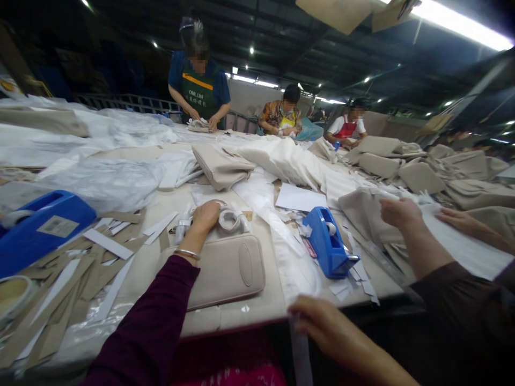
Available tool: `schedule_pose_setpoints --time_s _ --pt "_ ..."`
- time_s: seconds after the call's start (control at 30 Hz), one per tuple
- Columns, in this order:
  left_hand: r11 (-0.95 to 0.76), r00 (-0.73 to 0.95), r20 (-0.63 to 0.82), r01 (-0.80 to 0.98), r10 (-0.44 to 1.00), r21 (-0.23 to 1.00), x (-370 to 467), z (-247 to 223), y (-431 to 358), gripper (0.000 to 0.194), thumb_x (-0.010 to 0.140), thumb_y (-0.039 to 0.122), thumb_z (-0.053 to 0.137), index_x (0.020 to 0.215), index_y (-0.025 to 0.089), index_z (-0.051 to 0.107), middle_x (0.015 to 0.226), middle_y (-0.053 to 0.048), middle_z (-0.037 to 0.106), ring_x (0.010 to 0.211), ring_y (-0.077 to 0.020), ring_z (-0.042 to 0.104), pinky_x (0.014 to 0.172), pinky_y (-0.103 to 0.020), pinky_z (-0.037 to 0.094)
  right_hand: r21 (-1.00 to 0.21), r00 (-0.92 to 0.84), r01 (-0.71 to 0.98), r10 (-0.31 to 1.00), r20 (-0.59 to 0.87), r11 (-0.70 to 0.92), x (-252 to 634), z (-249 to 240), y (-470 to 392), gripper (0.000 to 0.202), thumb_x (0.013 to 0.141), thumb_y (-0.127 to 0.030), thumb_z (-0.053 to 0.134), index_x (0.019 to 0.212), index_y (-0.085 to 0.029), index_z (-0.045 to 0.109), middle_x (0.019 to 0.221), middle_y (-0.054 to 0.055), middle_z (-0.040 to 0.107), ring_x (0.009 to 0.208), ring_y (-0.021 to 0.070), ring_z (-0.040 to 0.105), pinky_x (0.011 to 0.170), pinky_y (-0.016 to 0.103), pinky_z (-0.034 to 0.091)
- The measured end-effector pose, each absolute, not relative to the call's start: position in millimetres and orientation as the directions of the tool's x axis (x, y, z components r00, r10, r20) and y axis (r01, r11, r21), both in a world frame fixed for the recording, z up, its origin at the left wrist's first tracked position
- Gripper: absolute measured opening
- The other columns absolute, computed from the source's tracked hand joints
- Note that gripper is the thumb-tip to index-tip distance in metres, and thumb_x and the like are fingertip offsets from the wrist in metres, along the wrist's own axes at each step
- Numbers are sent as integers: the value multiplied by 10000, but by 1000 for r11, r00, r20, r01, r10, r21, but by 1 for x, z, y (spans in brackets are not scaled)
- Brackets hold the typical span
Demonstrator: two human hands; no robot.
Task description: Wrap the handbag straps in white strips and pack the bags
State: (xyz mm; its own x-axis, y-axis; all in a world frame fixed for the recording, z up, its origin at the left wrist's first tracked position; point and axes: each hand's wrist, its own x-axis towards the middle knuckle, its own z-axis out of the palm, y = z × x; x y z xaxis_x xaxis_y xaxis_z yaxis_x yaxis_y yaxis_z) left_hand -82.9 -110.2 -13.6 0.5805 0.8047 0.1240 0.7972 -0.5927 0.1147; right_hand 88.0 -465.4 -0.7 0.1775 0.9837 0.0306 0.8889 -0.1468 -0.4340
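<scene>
Head camera — left hand (206, 216) palm-down, fingers curled around bag handle (221, 202) — right hand (319, 323) low, pinching white strip (301, 355).

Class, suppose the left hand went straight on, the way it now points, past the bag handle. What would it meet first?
Most likely the left hand would first meet the beige bag lying farther back, just beyond its fingers. Depth is unclear here, so it might pass above the bag instead.
</scene>
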Motion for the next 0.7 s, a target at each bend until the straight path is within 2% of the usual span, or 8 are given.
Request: schedule_pose_setpoints --time_s 0.07,0.13,0.27,0.33,0.43,0.5,0.63,0.7 --pt "-613 599 133 778 790 136 -84 -12 -112 328 861 199 352 969 139 656 1058 -163 685 990 -276 636 832 -350 487 -484 302 847 948 98 -220 100 1 -421 224 862 -296 482 998 -176 614 963 68 657 817 169 627 748 275 474" --pt "-639 623 141 754 769 155 -85 -11 -113 319 865 210 363 979 140 652 1067 -163 680 995 -272 631 840 -347 484 -501 497 779 859 126 -377 112 1 -373 251 849 -296 527 1037 -142 592 1058 118 638 872 189 631 802 297 470" --pt "-675 660 145 712 737 191 -86 -10 -114 304 873 228 384 999 135 644 1066 -167 673 1011 -264 619 859 -347 476 -436 731 603 681 -33 -668 128 0 -294 453 749 -365 671 1097 -91 573 1129 219 616 1061 322 589 851 391 449" --pt "-681 666 146 706 732 195 -86 -12 -113 286 874 235 403 996 144 646 1072 -159 671 1025 -249 612 875 -334 470 -473 773 510 624 -115 -719 132 1 -272 422 671 -314 729 1016 -104 607 1095 221 633 1057 352 590 822 397 447" --pt "-671 657 140 716 741 189 -86 -15 -109 264 872 237 426 973 147 652 1088 -169 664 1027 -247 610 882 -339 470 -578 742 459 649 -168 -675 137 2 -266 164 618 -217 716 722 -138 616 830 133 676 862 293 643 697 323 446" --pt "-662 649 131 723 749 198 -85 -18 -105 260 869 234 432 962 139 655 1089 -182 663 1024 -257 613 885 -357 471 -627 707 463 688 -166 -627 140 2 -279 126 652 -218 660 603 -161 559 620 44 610 667 207 620 585 268 415" --pt "-652 650 103 717 753 246 -84 -21 -98 243 850 216 453 930 142 670 1066 -173 679 1036 -251 613 917 -351 456 -827 694 370 717 -56 -423 147 0 -332 180 691 -284 627 611 -182 502 495 -49 480 471 104 470 470 223 353" --pt "-644 650 85 712 755 278 -83 -22 -95 229 836 217 475 912 147 679 1051 -163 689 1030 -238 617 929 -330 450 -938 711 226 703 -26 -264 149 1 -362 246 664 -348 690 642 -181 510 529 -48 512 476 98 482 461 212 374"
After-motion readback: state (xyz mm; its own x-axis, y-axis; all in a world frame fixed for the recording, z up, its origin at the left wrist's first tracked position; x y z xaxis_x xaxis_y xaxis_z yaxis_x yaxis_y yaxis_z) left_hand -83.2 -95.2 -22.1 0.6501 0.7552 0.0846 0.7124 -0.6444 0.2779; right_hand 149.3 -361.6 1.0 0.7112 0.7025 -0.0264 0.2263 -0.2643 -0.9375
